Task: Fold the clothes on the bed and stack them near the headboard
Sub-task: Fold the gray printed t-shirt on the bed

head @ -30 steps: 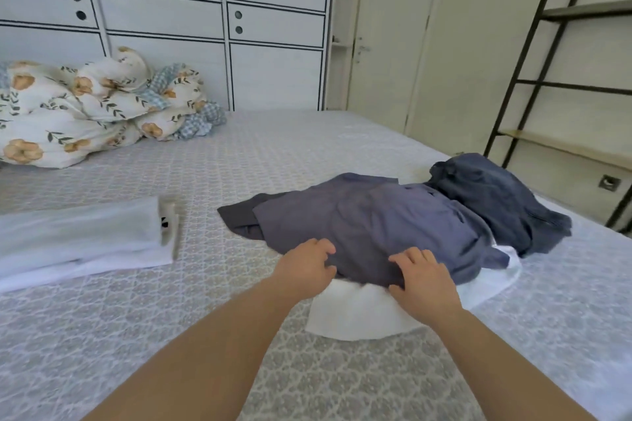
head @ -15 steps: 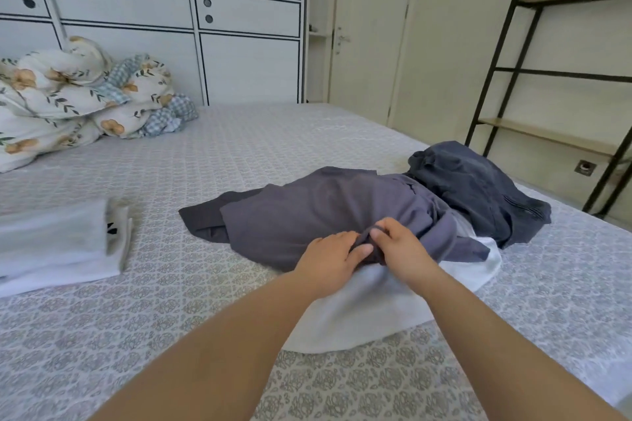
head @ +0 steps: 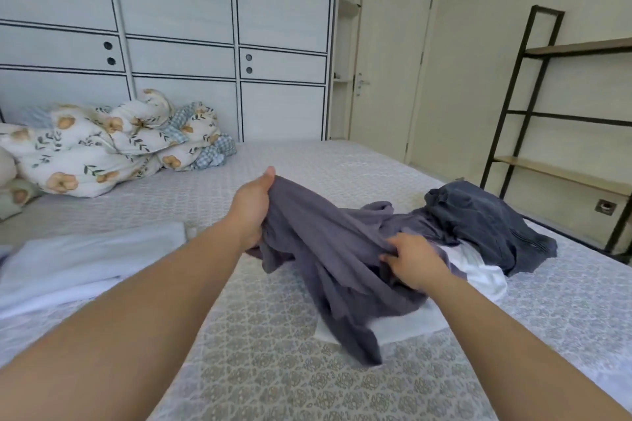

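A: Item one, the bed [head: 564, 301]; patterned grey cover lying flat; a floral duvet [head: 102, 147] bunching at its far left.

B: Item two, the clothes?

A: A grey garment [head: 335, 263] hanging mid-bed, draping over a white garment [head: 478, 277]; a dark blue garment [head: 485, 229] heaping just behind; folded white clothing [head: 75, 263] sitting at the left.

B: The hands?

A: Left hand [head: 251, 208] gripping the grey cloth's raised edge, fingers curling round it; right hand [head: 415, 258] pinching a lower fold.

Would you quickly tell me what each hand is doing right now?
Left hand: closed, gripping the grey garment, lifting it.
Right hand: closed, pinching the same grey garment.
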